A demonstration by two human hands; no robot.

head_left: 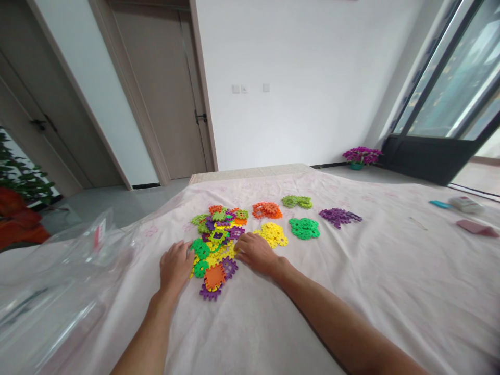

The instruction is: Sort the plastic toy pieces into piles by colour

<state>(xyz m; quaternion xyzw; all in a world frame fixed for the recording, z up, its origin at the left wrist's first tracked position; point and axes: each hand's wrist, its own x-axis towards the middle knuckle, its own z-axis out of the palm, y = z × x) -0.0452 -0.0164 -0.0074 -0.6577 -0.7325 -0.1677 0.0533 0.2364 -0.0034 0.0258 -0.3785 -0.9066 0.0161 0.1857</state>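
Note:
A mixed pile of flat plastic interlocking pieces (221,234) in green, yellow, purple, orange and lime lies on the cloth between my hands. My left hand (175,265) rests against the pile's left side, fingers loosely extended beside a green round piece (200,249). At the pile's right edge, my right hand (255,252) has its fingers bent together over yellow pieces; its fingertips are partly hidden, with a bit of yellow showing at them. An orange square piece (214,277) lies at the near end, over purple ones.
Sorted heaps lie beyond and to the right: yellow (275,234), orange (266,210), lime (297,201), green (304,228) and purple (339,216). A clear plastic bag (86,276) spreads at left. A pink object (476,227) and a blue object (440,204) lie far right.

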